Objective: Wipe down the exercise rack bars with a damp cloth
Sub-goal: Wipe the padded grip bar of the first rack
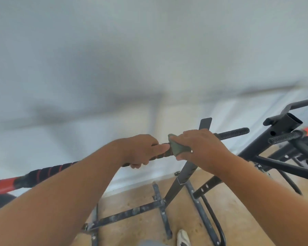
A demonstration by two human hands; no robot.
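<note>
A long bar [48, 172] with red and black grip sections runs from the lower left up to a threaded black end [236, 131] at the right. My left hand [140, 150] is wrapped around the bar near its middle. Just to its right, my right hand [201, 148] presses a small olive-green cloth [178, 147] around the bar. The two hands almost touch. The bar under both hands is hidden.
Black rack uprights and struts [183, 176] stand below the hands, and dusty base bars [132, 213] lie on the tan floor. A second rack post and threaded bar [283, 135] are at the right. A white wall is behind. My shoe [183, 237] is at the bottom.
</note>
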